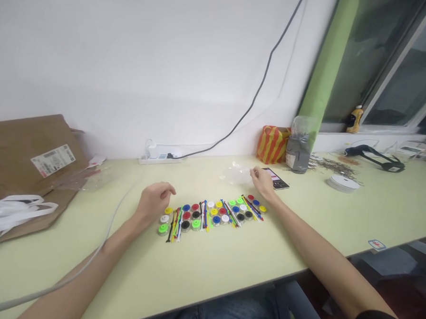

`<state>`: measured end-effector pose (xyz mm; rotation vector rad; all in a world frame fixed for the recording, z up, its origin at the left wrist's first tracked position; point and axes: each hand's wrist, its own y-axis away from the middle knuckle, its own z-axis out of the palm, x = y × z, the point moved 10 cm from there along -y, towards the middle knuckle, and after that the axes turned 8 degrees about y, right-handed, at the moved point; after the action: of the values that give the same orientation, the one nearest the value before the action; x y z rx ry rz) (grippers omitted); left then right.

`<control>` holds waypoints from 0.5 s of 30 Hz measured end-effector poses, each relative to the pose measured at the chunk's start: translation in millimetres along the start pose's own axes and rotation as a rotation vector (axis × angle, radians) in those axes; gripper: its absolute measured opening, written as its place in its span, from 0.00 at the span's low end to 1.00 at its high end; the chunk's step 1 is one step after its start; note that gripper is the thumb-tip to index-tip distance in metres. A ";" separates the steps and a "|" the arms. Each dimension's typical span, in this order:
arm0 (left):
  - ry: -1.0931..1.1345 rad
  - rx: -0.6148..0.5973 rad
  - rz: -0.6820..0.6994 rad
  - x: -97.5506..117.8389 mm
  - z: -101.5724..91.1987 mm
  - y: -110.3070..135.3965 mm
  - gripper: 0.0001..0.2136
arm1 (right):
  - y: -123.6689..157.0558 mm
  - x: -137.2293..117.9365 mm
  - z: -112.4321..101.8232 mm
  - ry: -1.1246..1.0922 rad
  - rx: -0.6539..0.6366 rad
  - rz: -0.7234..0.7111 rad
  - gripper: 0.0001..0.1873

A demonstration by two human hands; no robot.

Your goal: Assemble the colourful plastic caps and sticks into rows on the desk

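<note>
My left hand (pixel 155 200) rests on its side on the table, fingers curled together, with nothing visible in them. Just right of it begins a row of small clear round containers with coloured caps, among them a yellow-capped one (pixel 168 210) and a green-capped one (pixel 163 229). Bundles of thin coloured plastic strips (pixel 176 224) lie between the groups of containers. Beyond the row's right end, my right hand (pixel 262 182) has its fingers closed at the edge of a crumpled clear plastic bag (pixel 236 174). A phone (pixel 279 181) with a lit screen lies beside that hand.
A power strip (pixel 161 159) with a dark cable (pixel 251 102) stands at the wall. At left are a brown paper package (pixel 16 154) and white straps (pixel 17 211). A striped bag (pixel 272 146), a plastic jar (pixel 298 152) and a white spool (pixel 343 182) stand at right. A grey cable (pixel 109 228) crosses my left forearm.
</note>
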<state>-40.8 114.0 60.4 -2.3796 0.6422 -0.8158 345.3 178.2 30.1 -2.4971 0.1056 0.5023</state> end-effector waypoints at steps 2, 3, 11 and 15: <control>-0.058 -0.050 -0.139 -24.9 4.0 0.0 0.09 | -0.4 4.9 4.4 -0.040 0.016 0.008 0.15; -0.080 -0.055 -0.169 -31.9 4.2 0.3 0.09 | -0.7 6.7 6.0 -0.060 0.024 0.011 0.14; -0.156 -0.108 -0.254 -51.7 13.2 3.0 0.13 | -2.1 14.5 9.4 -0.182 0.064 0.034 0.15; -0.167 -0.137 -0.266 -54.4 15.8 3.5 0.12 | 0.0 15.7 12.3 -0.215 0.055 0.041 0.15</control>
<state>-69.5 148.4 25.5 -2.6632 0.3272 -0.6881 355.7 185.7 14.8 -2.3748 0.0853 0.7700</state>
